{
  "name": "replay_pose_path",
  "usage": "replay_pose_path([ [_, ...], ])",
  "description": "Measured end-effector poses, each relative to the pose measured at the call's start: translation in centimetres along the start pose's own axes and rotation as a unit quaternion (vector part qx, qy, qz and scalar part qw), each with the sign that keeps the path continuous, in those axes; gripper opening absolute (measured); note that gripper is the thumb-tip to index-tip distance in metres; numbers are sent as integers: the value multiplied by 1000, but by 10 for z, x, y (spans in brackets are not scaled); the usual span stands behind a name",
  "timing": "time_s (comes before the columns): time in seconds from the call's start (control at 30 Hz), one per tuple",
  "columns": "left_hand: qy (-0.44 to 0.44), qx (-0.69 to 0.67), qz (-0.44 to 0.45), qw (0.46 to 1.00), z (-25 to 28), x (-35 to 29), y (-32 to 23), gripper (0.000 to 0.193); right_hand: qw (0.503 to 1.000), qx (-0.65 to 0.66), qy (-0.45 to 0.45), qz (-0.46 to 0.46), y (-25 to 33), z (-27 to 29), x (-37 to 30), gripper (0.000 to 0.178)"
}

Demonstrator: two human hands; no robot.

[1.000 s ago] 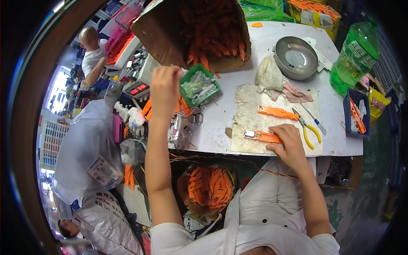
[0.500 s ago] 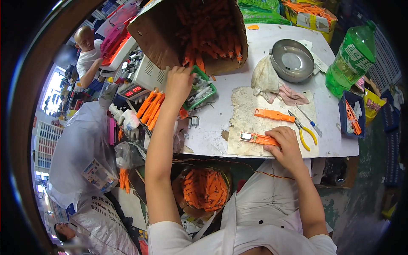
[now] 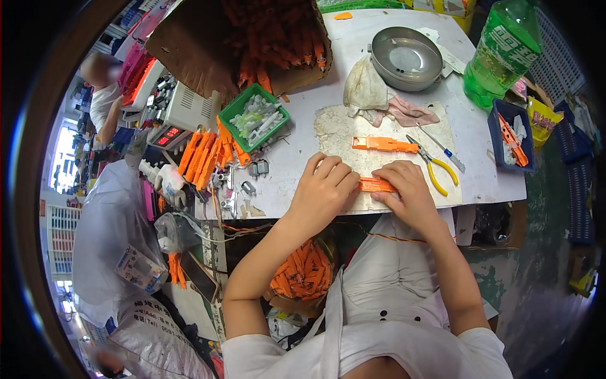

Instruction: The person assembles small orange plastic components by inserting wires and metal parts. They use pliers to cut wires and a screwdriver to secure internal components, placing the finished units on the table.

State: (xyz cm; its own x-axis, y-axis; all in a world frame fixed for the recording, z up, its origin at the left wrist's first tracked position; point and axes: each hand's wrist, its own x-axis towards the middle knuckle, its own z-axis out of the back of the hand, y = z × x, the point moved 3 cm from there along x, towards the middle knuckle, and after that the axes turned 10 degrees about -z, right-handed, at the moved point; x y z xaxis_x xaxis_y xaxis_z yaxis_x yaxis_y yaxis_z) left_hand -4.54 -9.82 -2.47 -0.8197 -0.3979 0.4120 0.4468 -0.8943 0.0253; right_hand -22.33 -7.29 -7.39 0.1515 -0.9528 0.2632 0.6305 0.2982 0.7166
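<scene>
A narrow orange plastic housing (image 3: 377, 184) lies low over the worn board (image 3: 331, 126), between my two hands. My right hand (image 3: 407, 192) grips its right end, thumb at the near side and fingers over the far side. My left hand (image 3: 325, 189) is at its left end, fingers curled down and closed; the fingertips and anything in them are hidden. Just beyond, a second orange housing (image 3: 385, 144) rests on the board. Right of it lie pliers with yellow handles (image 3: 442, 180) and a screwdriver with a blue-and-white handle (image 3: 449, 155).
A green tray (image 3: 282, 120) of small clear plastic parts sits left, before a carton (image 3: 189, 50) of orange pieces. Orange housings (image 3: 199, 158) and metal parts (image 3: 257, 168) lie nearby. Farther back are a rag (image 3: 366, 88), metal bowl (image 3: 407, 57) and green bottle (image 3: 505, 54); a blue bin (image 3: 511, 136) stands right.
My left hand has come from the green tray back to the orange housing's left end, covering it. My right hand still holds the housing. The whole view has shifted.
</scene>
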Motion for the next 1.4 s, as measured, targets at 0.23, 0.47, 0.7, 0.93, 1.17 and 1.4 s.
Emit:
replay_pose_path([
  [0.23,108,85,-66,988,-4,12,0,15,999,-36,-5,11,0,-2,-1,34],
  [0.47,65,64,-90,992,-5,9,6,19,999,-41,-4,16,2,-2,0,31],
  [0.7,-121,107,24,987,38,2,54,22,999,-45,-8,13,-3,-1,-2,31],
  [0.93,-109,264,160,945,72,-26,155,9,1000,-25,0,3,-1,-2,0,31],
  [1.17,-77,243,168,952,72,-26,162,16,999,-33,2,15,8,-3,2,30],
  [1.4,3,260,-125,958,166,51,-28,22,999,-48,-7,7,-7,1,0,29],
])
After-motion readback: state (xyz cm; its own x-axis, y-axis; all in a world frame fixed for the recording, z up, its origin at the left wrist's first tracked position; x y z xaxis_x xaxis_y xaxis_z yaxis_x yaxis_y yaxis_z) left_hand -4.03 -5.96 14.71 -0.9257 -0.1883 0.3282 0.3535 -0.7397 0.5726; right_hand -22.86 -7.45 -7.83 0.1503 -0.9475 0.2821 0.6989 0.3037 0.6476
